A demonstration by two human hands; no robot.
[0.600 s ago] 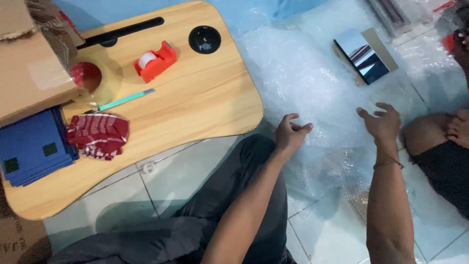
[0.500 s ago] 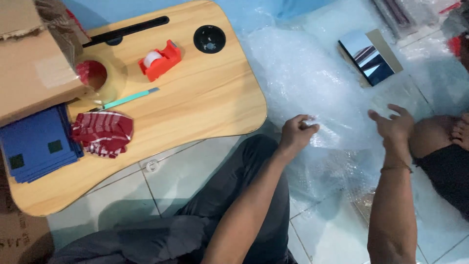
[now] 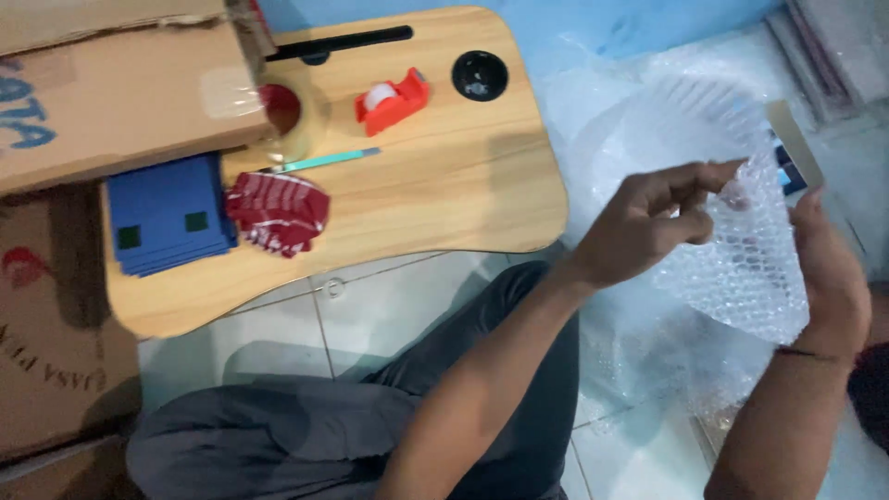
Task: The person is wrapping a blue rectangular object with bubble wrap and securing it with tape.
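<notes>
The bubble wrap sheet (image 3: 741, 250) is hiding most of a flat card-like item (image 3: 798, 148) behind it, so only a tan edge and a bit of blue are showing, and I can't tell what it is. The right hand (image 3: 833, 278) is mostly sitting behind the wrap too; its fingers seem to be gripping the sheet's right edge, but that's hard to make out. The left hand (image 3: 648, 227) is pinching the wrap's top edge, fingers narrow and stretched forward. The sheet is hanging up off the floor, right of the wooden lap table (image 3: 444, 176). There's open tiled floor (image 3: 370, 306) between the table edge and the legs.
</notes>
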